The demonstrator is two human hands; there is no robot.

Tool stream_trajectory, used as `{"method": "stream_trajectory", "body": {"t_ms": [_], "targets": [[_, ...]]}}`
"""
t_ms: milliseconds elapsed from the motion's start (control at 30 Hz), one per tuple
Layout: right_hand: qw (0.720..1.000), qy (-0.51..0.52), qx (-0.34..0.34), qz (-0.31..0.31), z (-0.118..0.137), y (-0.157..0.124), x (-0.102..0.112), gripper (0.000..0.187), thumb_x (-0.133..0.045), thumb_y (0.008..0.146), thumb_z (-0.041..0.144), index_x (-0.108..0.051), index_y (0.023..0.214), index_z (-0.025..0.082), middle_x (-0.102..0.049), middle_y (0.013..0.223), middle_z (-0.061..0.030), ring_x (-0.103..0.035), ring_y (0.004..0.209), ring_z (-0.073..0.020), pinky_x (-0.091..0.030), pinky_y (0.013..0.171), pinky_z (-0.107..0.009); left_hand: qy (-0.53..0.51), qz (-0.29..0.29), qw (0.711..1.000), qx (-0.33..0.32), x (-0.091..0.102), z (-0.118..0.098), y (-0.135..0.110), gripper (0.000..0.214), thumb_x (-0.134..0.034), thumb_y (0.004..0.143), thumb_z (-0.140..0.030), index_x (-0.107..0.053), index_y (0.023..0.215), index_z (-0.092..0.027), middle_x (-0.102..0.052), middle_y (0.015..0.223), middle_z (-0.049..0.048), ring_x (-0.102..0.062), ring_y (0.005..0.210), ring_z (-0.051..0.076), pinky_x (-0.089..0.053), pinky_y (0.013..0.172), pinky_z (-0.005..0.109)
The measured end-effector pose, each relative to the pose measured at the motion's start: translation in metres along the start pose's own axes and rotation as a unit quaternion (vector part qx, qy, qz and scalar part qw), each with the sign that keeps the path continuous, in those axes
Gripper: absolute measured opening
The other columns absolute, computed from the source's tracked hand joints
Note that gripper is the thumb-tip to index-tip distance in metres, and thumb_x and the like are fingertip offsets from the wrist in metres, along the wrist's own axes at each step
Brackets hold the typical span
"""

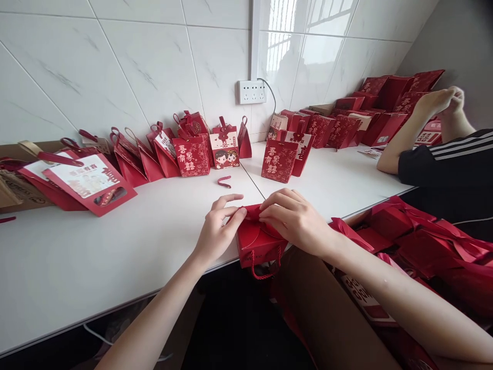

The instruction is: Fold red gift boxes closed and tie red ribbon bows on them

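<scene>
A small red paper gift bag [257, 242] with a red cord handle lies at the near edge of the white table [115, 246]. My left hand [220, 228] pinches its top left corner, index finger stretched out above. My right hand [293, 218] curls over the bag's top right edge, fingers closed on the paper. A loose red ribbon piece [224, 181] lies on the table just beyond my hands.
Several red gift bags [191, 154] stand along the tiled wall, with more piled at the far right [385, 97]. One red bag [279, 160] stands mid-table. A cardboard box [389, 267] of flat red bags sits at my right. Another person's arm [408, 128] rests on the table.
</scene>
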State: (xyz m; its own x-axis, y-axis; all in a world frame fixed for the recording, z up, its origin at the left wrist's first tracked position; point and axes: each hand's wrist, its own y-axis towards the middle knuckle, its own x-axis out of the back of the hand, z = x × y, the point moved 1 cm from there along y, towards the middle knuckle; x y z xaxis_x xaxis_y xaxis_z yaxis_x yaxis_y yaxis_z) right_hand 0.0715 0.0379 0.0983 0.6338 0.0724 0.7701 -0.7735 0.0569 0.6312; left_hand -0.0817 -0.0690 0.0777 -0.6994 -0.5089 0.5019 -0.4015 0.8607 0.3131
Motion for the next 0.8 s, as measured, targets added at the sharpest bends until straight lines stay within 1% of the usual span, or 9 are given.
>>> {"method": "stream_trajectory", "body": {"t_ms": [100, 233, 400, 467, 533, 600, 667, 733, 800], "targets": [[0.999, 0.009, 0.032, 0.035, -0.004, 0.001, 0.009, 0.019, -0.046, 0.093, 0.016, -0.063, 0.084, 0.018, -0.066, 0.091, -0.0091, -0.055, 0.084, -0.0191, -0.047, 0.073, -0.034, 0.064, -0.054, 0.996, -0.023, 0.002, -0.005, -0.008, 0.024, -0.05, 0.086, -0.032, -0.062, 0.07, -0.02, -0.062, 0.099, 0.0054, -0.058, 0.098, 0.02, -0.045, 0.085, 0.034], [0.993, -0.025, 0.072, 0.086, -0.009, 0.002, 0.02, 0.023, -0.042, 0.093, 0.01, -0.062, 0.085, 0.017, -0.064, 0.093, -0.0098, -0.055, 0.083, -0.0182, -0.046, 0.07, -0.031, 0.112, -0.092, 0.988, -0.05, 0.003, -0.007, -0.014, 0.019, -0.05, 0.085, -0.028, -0.055, 0.069, -0.02, -0.053, 0.077, 0.0006, -0.056, 0.076, 0.015, -0.045, 0.075, 0.03], [0.983, -0.115, 0.102, 0.099, -0.015, 0.001, 0.027, 0.032, -0.035, 0.091, 0.004, -0.064, 0.084, 0.017, -0.063, 0.094, -0.0095, -0.053, 0.073, -0.0158, -0.043, 0.068, -0.03, 0.125, -0.142, 0.979, -0.078, 0.004, -0.001, -0.018, 0.019, -0.05, 0.086, -0.024, -0.051, 0.067, -0.019, -0.047, 0.078, 0.0006, -0.051, 0.071, 0.012, -0.046, 0.07, 0.026], [0.981, -0.124, 0.104, 0.106, -0.015, 0.0, 0.028, 0.034, -0.034, 0.091, 0.003, -0.064, 0.083, 0.017, -0.063, 0.092, -0.0091, -0.053, 0.07, -0.0155, -0.042, 0.066, -0.029, 0.121, -0.146, 0.978, -0.087, 0.003, -0.001, -0.02, 0.019, -0.049, 0.086, -0.022, -0.05, 0.067, -0.019, -0.046, 0.078, 0.0004, -0.05, 0.069, 0.011, -0.046, 0.068, 0.024], [0.983, -0.102, 0.096, 0.116, -0.013, 0.001, 0.028, 0.031, -0.036, 0.093, 0.009, -0.064, 0.083, 0.017, -0.064, 0.089, -0.0086, -0.053, 0.068, -0.0154, -0.041, 0.065, -0.029, 0.113, -0.146, 0.978, -0.094, 0.002, -0.002, -0.024, 0.016, -0.049, 0.086, -0.02, -0.049, 0.07, -0.02, -0.045, 0.078, -0.0003, -0.048, 0.065, 0.01, -0.046, 0.066, 0.024], [0.989, -0.055, 0.055, 0.125, -0.011, 0.001, 0.029, 0.024, -0.042, 0.095, 0.022, -0.063, 0.084, 0.017, -0.064, 0.085, -0.0082, -0.054, 0.066, -0.0158, -0.04, 0.064, -0.03, 0.107, -0.141, 0.98, -0.091, 0.002, -0.003, -0.028, 0.01, -0.049, 0.086, -0.02, -0.047, 0.075, -0.021, -0.046, 0.078, -0.001, -0.048, 0.065, 0.01, -0.045, 0.064, 0.024], [0.989, -0.001, -0.042, 0.138, -0.009, 0.001, 0.028, 0.029, -0.045, 0.093, 0.038, -0.061, 0.08, 0.017, -0.062, 0.074, -0.0063, -0.052, 0.06, -0.0154, -0.038, 0.059, -0.029, 0.1, -0.123, 0.985, -0.072, 0.002, -0.003, -0.03, 0.009, -0.049, 0.085, -0.021, -0.046, 0.076, -0.021, -0.048, 0.076, -0.0014, -0.049, 0.066, 0.011, -0.045, 0.065, 0.025], [0.969, 0.045, -0.162, 0.181, -0.008, 0.0, 0.026, 0.04, -0.041, 0.093, 0.047, -0.055, 0.068, 0.019, -0.056, 0.059, -0.0027, -0.046, 0.05, -0.0134, -0.033, 0.053, -0.028, 0.077, -0.095, 0.992, -0.042, 0.002, -0.002, -0.031, 0.014, -0.048, 0.085, -0.022, -0.044, 0.072, -0.021, -0.049, 0.075, -0.0009, -0.05, 0.069, 0.012, -0.045, 0.066, 0.025], [0.934, 0.095, -0.248, 0.237, -0.006, -0.001, 0.021, 0.05, -0.036, 0.093, 0.053, -0.048, 0.058, 0.02, -0.048, 0.05, 0.0004, -0.04, 0.044, -0.0114, -0.029, 0.049, -0.028, 0.035, -0.068, 0.997, -0.004, 0.001, -0.001, -0.031, 0.016, -0.046, 0.084, -0.024, -0.044, 0.069, -0.02, -0.049, 0.078, 0.0004, -0.051, 0.07, 0.013, -0.045, 0.063, 0.024]]}}
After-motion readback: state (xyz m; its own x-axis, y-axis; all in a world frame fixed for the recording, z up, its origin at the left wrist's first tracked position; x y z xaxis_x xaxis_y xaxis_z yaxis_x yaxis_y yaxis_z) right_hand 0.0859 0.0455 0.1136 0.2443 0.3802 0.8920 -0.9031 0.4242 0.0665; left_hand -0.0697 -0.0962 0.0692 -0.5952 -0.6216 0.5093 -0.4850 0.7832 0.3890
